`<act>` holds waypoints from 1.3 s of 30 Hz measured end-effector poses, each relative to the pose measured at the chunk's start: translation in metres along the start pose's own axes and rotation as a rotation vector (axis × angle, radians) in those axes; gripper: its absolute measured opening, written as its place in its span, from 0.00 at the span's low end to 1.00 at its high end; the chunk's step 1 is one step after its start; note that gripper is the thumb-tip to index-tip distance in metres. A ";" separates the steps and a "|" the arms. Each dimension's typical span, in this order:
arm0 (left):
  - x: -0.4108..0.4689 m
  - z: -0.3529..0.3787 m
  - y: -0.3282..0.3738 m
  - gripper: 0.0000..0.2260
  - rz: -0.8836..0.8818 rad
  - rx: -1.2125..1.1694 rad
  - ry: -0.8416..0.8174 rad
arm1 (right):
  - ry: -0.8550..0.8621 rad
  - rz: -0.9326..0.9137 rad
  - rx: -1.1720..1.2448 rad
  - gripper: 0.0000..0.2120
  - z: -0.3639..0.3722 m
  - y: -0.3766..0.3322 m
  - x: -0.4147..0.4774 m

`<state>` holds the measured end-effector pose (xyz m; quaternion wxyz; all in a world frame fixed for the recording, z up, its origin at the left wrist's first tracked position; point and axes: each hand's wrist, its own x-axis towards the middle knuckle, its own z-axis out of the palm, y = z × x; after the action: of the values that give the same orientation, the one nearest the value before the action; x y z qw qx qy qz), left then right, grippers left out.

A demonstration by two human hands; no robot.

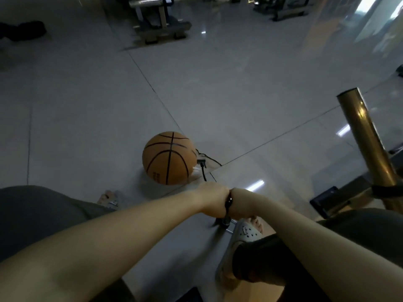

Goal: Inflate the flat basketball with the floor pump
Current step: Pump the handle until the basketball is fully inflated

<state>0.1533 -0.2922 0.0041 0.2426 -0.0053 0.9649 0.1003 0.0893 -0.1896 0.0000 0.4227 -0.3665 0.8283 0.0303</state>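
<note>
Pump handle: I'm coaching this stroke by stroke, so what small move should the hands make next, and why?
Probably lift the pump handle straight up to draw air for a stroke. The left hand and right hand grip it side by side, seemingly low near the pump base by the clog, and the hose reaches the basketball at its right side.

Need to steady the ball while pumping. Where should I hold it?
Take the ball on its upper left curve, coming from above-left with an open palm. The hose plugs into its right side, so that side is best left alone; the top and left are bare.
</note>
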 end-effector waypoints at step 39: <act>0.034 0.002 -0.264 0.30 -0.745 -1.039 0.530 | 0.241 0.028 0.660 0.29 -0.127 -0.072 0.163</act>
<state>0.1395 -0.5496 -0.0638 -0.0171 -0.4763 0.7522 0.4549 -0.0121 -0.3829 -0.0180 0.4171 -0.1999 0.8423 -0.2768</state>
